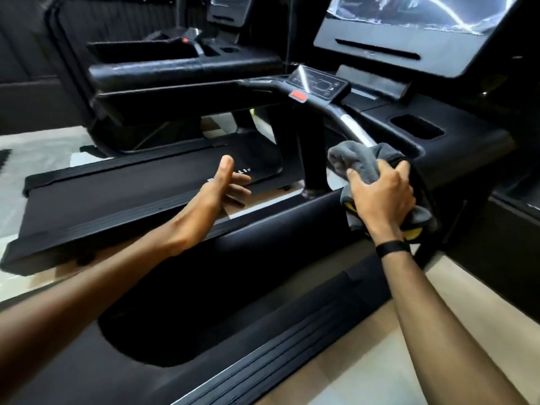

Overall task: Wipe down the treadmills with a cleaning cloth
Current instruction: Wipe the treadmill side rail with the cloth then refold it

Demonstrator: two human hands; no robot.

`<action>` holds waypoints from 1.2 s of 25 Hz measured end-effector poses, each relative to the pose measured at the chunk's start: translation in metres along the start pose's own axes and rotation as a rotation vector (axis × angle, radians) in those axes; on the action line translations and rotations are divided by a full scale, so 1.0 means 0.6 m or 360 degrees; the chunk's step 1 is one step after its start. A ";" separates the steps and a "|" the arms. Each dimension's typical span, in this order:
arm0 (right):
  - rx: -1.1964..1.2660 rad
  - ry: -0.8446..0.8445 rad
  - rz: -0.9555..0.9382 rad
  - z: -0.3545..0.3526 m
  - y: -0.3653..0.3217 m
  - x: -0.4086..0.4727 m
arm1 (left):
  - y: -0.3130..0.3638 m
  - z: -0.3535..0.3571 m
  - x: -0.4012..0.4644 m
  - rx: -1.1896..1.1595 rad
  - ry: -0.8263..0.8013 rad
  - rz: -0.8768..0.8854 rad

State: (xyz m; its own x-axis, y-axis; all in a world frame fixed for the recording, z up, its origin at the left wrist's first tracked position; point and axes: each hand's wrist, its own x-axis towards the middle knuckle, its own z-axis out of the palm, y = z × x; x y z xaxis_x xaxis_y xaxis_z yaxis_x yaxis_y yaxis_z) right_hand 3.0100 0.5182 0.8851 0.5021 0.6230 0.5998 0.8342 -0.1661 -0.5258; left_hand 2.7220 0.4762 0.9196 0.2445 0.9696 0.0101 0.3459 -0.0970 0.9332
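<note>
On treadmill handlebar [355,132] — right hand [380,197] clenches grey cloth [358,162] bunched under fingers; left hand [225,185] relaxed, holding nothing.

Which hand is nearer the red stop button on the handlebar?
Right. The right hand grips the cloth on the bar below the red button; the left hand hovers open, farther left.

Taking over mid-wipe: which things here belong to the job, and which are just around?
In the job:
grey cloth, gripped by the right hand
near treadmill's handlebar
second treadmill

Just around:
left hand, open, holding nothing
black wristband
</note>
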 end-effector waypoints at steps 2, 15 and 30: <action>0.0040 -0.0028 -0.0098 -0.006 -0.035 -0.049 | -0.003 -0.030 -0.011 0.0018 0.0041 -0.0002; 0.0390 -0.0332 -0.0925 -0.068 -0.311 -0.376 | -0.089 -0.155 -0.117 -0.0504 0.0286 -0.0282; 0.0395 -0.0129 -0.0392 -0.086 -0.280 -0.378 | -0.068 -0.144 -0.073 -0.0539 -0.0332 -0.0151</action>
State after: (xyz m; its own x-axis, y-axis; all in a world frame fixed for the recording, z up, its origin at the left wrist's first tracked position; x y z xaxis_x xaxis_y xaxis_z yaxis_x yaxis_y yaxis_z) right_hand 2.7680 0.3657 0.8686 0.2650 0.6814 0.6822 0.8420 0.1812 -0.5081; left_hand 2.6186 0.4571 0.9123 0.4166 0.9009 -0.1220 0.0661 0.1038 0.9924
